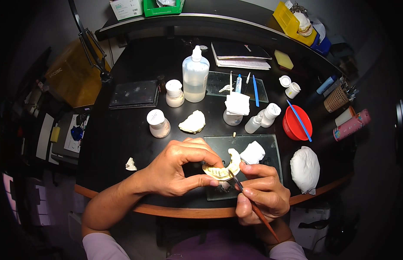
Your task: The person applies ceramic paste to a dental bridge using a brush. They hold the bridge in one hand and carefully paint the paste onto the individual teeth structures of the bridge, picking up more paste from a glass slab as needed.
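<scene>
My left hand [184, 167] is closed on a pale yellow, horseshoe-shaped dental cast [221, 172], fingers and thumb gripping its left end. My right hand [261, 193] holds a brush [262, 217] with a reddish wooden handle, its dark tip touching the cast; a fingertip also rests at the cast's right side. Beneath both hands lies a glass slab [264, 143], with a crumpled white tissue [253, 152] on it behind the cast. A tiny pale piece [234, 134] sits at the slab's back edge.
Around them on the black desk [106, 151] stand powder jars [158, 125], a squeeze bottle [195, 82], a red bowl [292, 128] with a blue stick across it, a white lump [304, 171], plaster pieces [192, 122], notebooks [240, 56] and a pen holder [335, 99]. A lamp arm [87, 43] rises at left.
</scene>
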{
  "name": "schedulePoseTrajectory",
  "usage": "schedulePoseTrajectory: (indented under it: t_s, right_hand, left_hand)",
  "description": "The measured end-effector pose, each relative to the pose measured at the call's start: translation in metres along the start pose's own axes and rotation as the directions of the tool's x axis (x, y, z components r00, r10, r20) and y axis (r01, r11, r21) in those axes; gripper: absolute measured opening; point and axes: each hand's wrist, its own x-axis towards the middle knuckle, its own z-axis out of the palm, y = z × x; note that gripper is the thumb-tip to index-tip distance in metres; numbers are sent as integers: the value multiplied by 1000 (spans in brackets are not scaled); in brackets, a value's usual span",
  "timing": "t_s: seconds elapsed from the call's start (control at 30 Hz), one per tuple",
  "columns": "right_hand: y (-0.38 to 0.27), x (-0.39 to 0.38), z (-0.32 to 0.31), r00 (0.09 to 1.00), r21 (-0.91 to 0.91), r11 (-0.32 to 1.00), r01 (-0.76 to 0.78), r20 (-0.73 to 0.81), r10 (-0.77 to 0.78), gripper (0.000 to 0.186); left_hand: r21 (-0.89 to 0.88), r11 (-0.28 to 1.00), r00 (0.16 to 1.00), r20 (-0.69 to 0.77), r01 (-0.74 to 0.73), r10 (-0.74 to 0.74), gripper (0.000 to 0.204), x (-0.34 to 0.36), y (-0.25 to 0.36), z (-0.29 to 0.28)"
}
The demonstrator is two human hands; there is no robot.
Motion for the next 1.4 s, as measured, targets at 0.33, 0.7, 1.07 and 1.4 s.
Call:
schedulePoseTrajectory:
  t_s: [0.33, 0.7, 1.07, 1.4]
  right_hand:
    - [1, -1, -1, 1000, 25, 1000, 1, -6, -1, 26]
    - [3, -1, 0, 1000, 25, 1000, -4, -6, 4, 24]
    - [0, -17, -12, 997, -11, 1000, -23, -76, 22, 27]
    - [-11, -56, -21, 944, -148, 934, -327, 1, 330, 19]
  left_hand:
    - [16, 1000, 1000, 0, -3, 3, 31, 0, 0, 0]
    - [24, 1000, 1000, 4, -10, 10, 31, 1, 0, -1]
    - [9, 1000, 1000, -9, 3, -3, 30, -4, 1, 2]
    - [128, 992, 988, -157, 19, 2, 27, 2, -1, 1]
